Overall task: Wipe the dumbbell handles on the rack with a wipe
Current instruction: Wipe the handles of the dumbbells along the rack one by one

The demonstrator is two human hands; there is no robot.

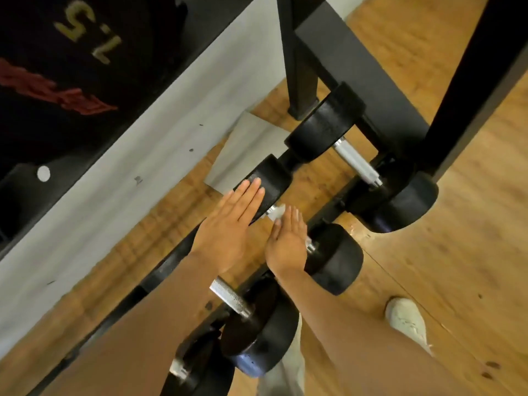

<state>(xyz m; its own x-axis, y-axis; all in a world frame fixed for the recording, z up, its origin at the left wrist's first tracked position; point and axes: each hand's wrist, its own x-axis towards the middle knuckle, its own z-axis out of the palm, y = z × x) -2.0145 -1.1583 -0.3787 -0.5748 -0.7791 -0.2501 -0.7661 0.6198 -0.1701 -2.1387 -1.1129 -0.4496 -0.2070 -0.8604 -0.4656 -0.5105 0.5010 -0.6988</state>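
Mid-wipe: right hand [287, 241] presses white wipe [278, 211] on middle black dumbbell's chrome handle [310, 247] w/ flat fingers, left hand [228, 227] flat on its rubber head [267, 178] (steadying, prob.); next: chrome handle nearer [228, 295].

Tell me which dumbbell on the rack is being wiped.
The middle dumbbell: the right hand presses a wipe on its handle and the left hand rests on its far end; the others' handles lie bare.

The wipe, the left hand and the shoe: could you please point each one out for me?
wipe [277, 210], head view, on the white crumpled part showing past the right hand's fingertips.
left hand [228, 224], head view, on its back.
shoe [407, 317], head view, on its upper.
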